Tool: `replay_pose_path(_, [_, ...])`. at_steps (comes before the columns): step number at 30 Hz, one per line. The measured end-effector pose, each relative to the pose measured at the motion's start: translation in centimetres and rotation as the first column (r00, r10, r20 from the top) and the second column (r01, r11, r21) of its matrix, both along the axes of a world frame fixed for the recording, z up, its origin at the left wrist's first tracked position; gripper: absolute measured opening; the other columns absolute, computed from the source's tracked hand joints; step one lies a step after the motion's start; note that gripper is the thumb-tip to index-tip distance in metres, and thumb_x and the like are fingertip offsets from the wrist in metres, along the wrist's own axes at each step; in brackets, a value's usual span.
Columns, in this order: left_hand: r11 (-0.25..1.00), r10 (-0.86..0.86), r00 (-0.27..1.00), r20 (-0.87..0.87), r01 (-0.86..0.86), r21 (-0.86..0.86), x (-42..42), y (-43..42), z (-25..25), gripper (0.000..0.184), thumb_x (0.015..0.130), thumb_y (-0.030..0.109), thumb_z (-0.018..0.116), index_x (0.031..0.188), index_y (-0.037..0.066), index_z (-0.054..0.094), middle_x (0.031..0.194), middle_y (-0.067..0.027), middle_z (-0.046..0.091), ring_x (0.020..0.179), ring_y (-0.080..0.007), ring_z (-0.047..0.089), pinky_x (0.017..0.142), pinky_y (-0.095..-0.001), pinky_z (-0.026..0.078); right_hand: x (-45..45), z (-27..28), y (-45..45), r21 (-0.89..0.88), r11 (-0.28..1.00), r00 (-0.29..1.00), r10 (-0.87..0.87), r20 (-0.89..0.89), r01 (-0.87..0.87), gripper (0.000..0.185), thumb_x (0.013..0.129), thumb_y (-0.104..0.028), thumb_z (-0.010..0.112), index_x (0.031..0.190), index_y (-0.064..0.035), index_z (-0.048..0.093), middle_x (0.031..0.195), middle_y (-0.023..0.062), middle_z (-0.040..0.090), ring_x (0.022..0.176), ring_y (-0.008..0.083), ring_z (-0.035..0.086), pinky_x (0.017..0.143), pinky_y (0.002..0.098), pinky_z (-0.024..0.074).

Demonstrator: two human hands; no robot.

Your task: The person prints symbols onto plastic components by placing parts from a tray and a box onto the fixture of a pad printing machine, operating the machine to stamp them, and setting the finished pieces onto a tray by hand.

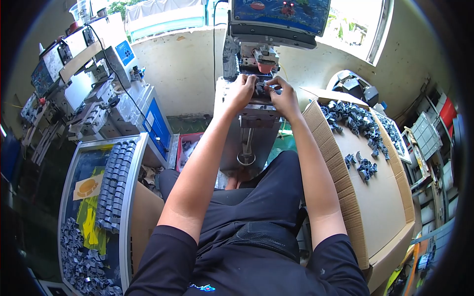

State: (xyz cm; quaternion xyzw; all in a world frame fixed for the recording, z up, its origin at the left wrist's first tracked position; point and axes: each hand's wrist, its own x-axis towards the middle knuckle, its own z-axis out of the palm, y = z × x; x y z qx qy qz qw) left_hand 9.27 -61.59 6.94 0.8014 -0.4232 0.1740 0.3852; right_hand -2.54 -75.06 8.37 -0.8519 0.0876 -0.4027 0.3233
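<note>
A: Hands?
B: Left hand [242,92] pinched, right hand [285,98] nearly closed; grips unclear. Small dark-grey plastic part [259,89] between them, below reddish rounded pad [266,67].
A: Step?
B: Fingertip handling; wants steadiness.

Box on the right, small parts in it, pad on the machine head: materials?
Box: matte brown corrugated cardboard, ribbing visible on the flap.
Small parts: probably molded plastic, dark gray, dull to satin; no bare-metal glint.
Pad: possibly silicone or rubber, smooth reddish; too small to be sure.
</note>
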Motion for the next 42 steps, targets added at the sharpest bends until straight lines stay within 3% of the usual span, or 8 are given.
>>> replay_pose_path(8, [0.999, 0.038, 0.996, 0.076, -0.039, 0.020, 0.6, -0.1, -0.2, 0.029, 0.098, 0.021, 0.051, 0.115, 0.000, 0.061, 0.100, -0.0193, 0.065, 0.089, -0.0358, 0.060, 0.085, -0.0451, 0.046, -0.6, 0.4, 0.5, 0.009, 0.999, 0.998, 0.048, -0.048, -0.047, 0.020, 0.087, -0.025, 0.072, 0.099, -0.0096, 0.068, 0.095, 0.0146, 0.070, 0.092, 0.0301, 0.066, 0.081, 0.0401, 0.0493])
replay_pose_path(11, [0.969, -0.112, 0.904, -0.412, 0.006, -0.248, -4.2, 1.6, 3.7, 0.039, 0.097, 0.033, 0.058, 0.108, -0.004, 0.063, 0.099, -0.0202, 0.068, 0.089, -0.0308, 0.065, 0.084, -0.0397, 0.050, -0.5, 0.6, 0.5, 0.017, 0.999, 0.996, 0.048, -0.082, -0.047, 0.019, 0.087, -0.022, 0.073, 0.100, -0.0079, 0.069, 0.097, 0.0108, 0.071, 0.090, 0.0232, 0.066, 0.082, 0.0355, 0.0499])
replay_pose_path(17, [0.816, -0.350, 0.906, -0.240, 0.169, -0.553, -8.9, 6.2, 1.4, 0.038, 0.093, 0.027, 0.068, 0.110, -0.006, 0.062, 0.101, -0.0127, 0.069, 0.095, -0.0163, 0.065, 0.084, -0.0292, 0.050, 1.0, -0.1, -0.1, -0.008, 0.998, 0.997, 0.061, -0.045, -0.062, 0.025, 0.087, -0.036, 0.071, 0.096, -0.0124, 0.071, 0.115, 0.0095, 0.070, 0.108, 0.0319, 0.062, 0.095, 0.0404, 0.0467])
replay_pose_path(18, [0.834, -0.443, 0.775, -0.450, 0.172, -0.525, -12.1, 8.7, 1.9, 0.035, 0.091, 0.019, 0.070, 0.113, -0.006, 0.061, 0.103, -0.0103, 0.068, 0.096, -0.0150, 0.063, 0.085, -0.0282, 0.050, 1.1, -0.6, 0.3, -0.016, 1.000, 0.998, 0.008, -0.058, -0.009, 0.027, 0.087, -0.038, 0.070, 0.096, -0.0128, 0.071, 0.119, 0.0092, 0.069, 0.111, 0.0324, 0.061, 0.097, 0.0412, 0.0460])
replay_pose_path(21, [0.662, -0.747, 0.492, -0.447, 0.494, -0.563, -17.5, 15.0, 0.1, 0.044, 0.079, 0.006, 0.080, 0.118, -0.003, 0.062, 0.098, -0.0055, 0.067, 0.082, -0.0095, 0.061, 0.076, -0.0242, 0.052, 0.8, -0.6, 1.2, -0.034, 0.996, 0.995, -0.085, -0.046, 0.083, 0.034, 0.089, -0.047, 0.066, 0.093, -0.0129, 0.070, 0.115, 0.0109, 0.069, 0.112, 0.0350, 0.060, 0.094, 0.0453, 0.0467])
replay_pose_path(26, [0.518, -0.835, 0.313, -0.453, 0.726, -0.453, -22.1, 21.5, -0.1, 0.057, 0.062, 0.027, 0.094, 0.102, -0.006, 0.071, 0.095, -0.0162, 0.069, 0.088, -0.0229, 0.066, 0.078, -0.0325, 0.051, -0.9, -1.9, 3.0, -0.250, 0.951, 0.983, -0.184, 0.024, 0.184, 0.033, 0.094, -0.044, 0.059, 0.106, -0.0157, 0.069, 0.111, 0.0115, 0.069, 0.108, 0.0320, 0.062, 0.090, 0.0445, 0.0483])
replay_pose_path(33, [0.433, -0.888, 0.250, -0.386, 0.739, -0.517, -23.3, 23.2, -0.7, 0.063, 0.063, 0.031, 0.092, 0.109, -0.006, 0.071, 0.094, -0.0149, 0.068, 0.082, -0.0220, 0.064, 0.070, -0.0308, 0.051, -1.6, -4.4, 4.1, -0.538, 0.772, 0.938, -0.318, 0.135, 0.339, 0.052, 0.101, -0.048, 0.042, 0.138, -0.0142, 0.056, 0.133, 0.0080, 0.061, 0.129, 0.0277, 0.051, 0.108, 0.0437, 0.0345])
replay_pose_path(42, [0.425, -0.892, 0.257, -0.372, 0.755, -0.499, -23.4, 24.2, -0.2, 0.065, 0.066, 0.033, 0.090, 0.114, -0.005, 0.070, 0.098, -0.0155, 0.067, 0.084, -0.0226, 0.065, 0.072, -0.0310, 0.051, -2.0, -4.5, 4.5, -0.577, 0.743, 0.927, -0.369, 0.069, 0.339, 0.053, 0.103, -0.044, 0.037, 0.143, -0.0134, 0.050, 0.139, 0.0067, 0.057, 0.134, 0.0265, 0.044, 0.111, 0.0437, 0.0290])
